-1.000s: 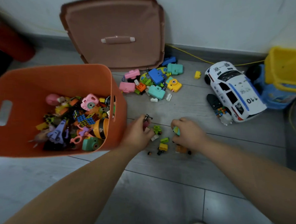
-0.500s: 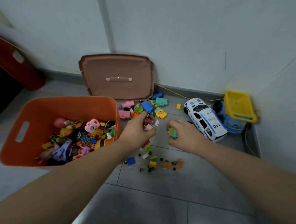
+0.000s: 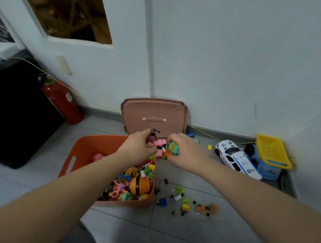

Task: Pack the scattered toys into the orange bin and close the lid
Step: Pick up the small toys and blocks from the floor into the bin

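Note:
The orange bin (image 3: 86, 149) stands on the floor at centre left, holding several small toys. Its brown lid (image 3: 154, 112) leans against the wall behind it. My left hand (image 3: 138, 148) is raised over the bin's far right corner and grips small toy pieces, a dark pink one and a black one among them. My right hand (image 3: 186, 153) is just right of it and holds a teal toy (image 3: 174, 148). Several small bricks (image 3: 185, 204) lie scattered on the floor right of the bin. More toys behind my hands are mostly hidden.
A white police car (image 3: 235, 157) lies at the right, beside a blue and yellow toy truck (image 3: 269, 158) in the corner. A red fire extinguisher (image 3: 63, 103) leans on the wall at left, next to a dark cabinet (image 3: 16, 116). A yellow cord (image 3: 210, 135) runs along the wall base.
Both hands rose from the floor with toys in their grip, and the view lifted and pulled back. The small bricks stayed on the floor below.

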